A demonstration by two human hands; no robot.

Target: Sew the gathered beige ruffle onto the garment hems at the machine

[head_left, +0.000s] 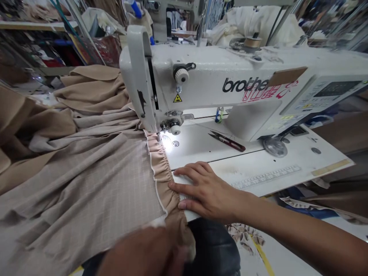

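A light beige checked cloth (120, 180) spreads over the left of the sewing machine bed. Along its right edge runs a gathered tan ruffle (161, 168) with a pale overlocked edge, leading up under the lit presser foot (159, 137). My right hand (201, 188) lies with fingers stretched out on the white table, its fingertips touching the ruffle's right side. Smeared by motion, my left hand (143, 251) is low in the view at the near end of the cloth and ruffle. Its fingers cannot be made out.
The white sewing machine (201, 76) stands across the back. Dark red thread snips (227, 142) lie on its bed, right of the needle. A printed ruler scale (267, 176) marks the table's front. More tan cloth (92, 84) is heaped at left; ruffled scraps (245, 235) lie below.
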